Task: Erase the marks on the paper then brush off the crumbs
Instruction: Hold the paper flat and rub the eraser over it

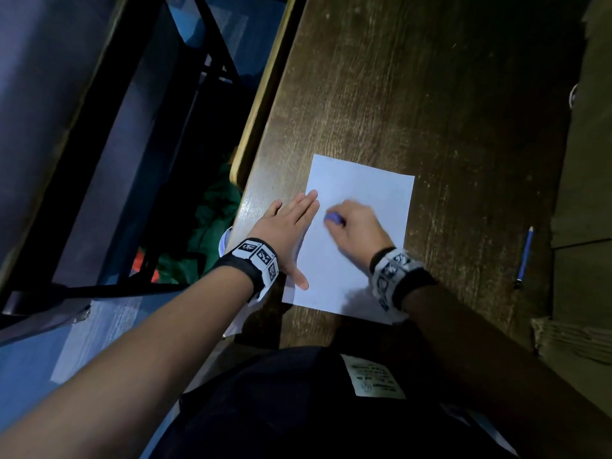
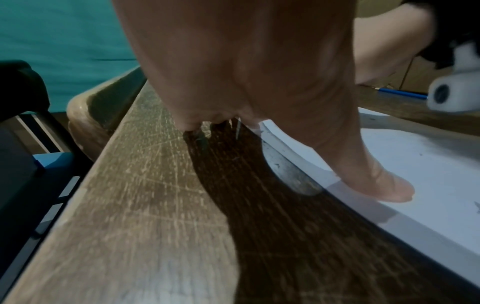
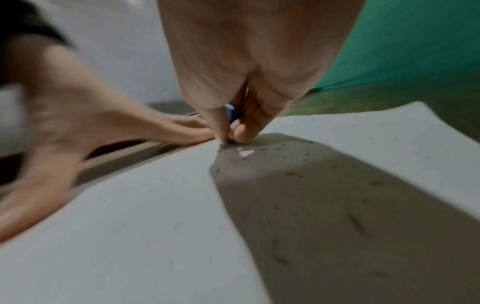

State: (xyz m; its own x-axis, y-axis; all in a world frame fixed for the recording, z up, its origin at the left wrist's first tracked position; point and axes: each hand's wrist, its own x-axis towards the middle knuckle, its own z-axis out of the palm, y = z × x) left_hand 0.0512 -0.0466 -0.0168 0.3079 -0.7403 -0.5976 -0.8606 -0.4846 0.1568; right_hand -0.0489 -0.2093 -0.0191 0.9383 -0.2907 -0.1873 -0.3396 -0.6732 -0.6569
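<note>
Erasing underway: right hand (image 1: 356,226) pinches blue eraser (image 1: 333,217) onto paper (image 1: 364,183) mid-bench (image 1: 430,94), left hand (image 1: 288,226) flat, fingers straight, pinning its nine-o'clock edge; dark crumbs (image 3: 291,174) lie unbrushed, marks indiscernible.

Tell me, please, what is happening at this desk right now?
A person is erasing a sheet of paper on a wooden desk. The right hand pinches a blue eraser against the sheet, while the left hand lies flat on its left edge. Dark crumbs dot the paper, unbrushed. A blue pencil lies aside.
</note>
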